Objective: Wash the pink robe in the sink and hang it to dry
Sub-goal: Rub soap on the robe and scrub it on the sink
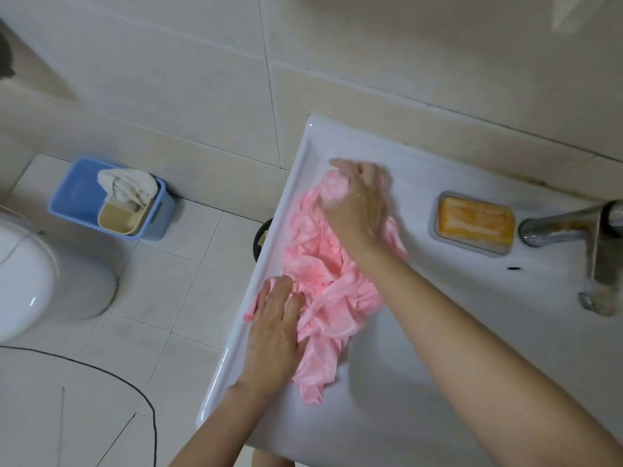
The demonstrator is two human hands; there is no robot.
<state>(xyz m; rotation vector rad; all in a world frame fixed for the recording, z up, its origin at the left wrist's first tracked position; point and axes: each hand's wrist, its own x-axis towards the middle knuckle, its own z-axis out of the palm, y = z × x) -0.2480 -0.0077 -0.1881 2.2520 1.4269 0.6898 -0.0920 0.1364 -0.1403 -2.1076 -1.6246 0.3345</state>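
The pink robe (323, 281) lies crumpled and wet on the flat left ledge of the white sink (438, 348), one end hanging toward the basin. My left hand (274, 328) presses flat on the robe's near end by the sink's left rim, fingers straight. My right hand (357, 203) is at the robe's far end, its fingers curled into a bunch of the cloth. My right forearm crosses over the basin.
A clear soap dish with an orange soap bar (475, 220) sits behind the basin, beside the metal tap (596, 244). On the floor are a blue bin (111, 200) with rags, a white toilet (40, 278) and a dark drain (261, 237).
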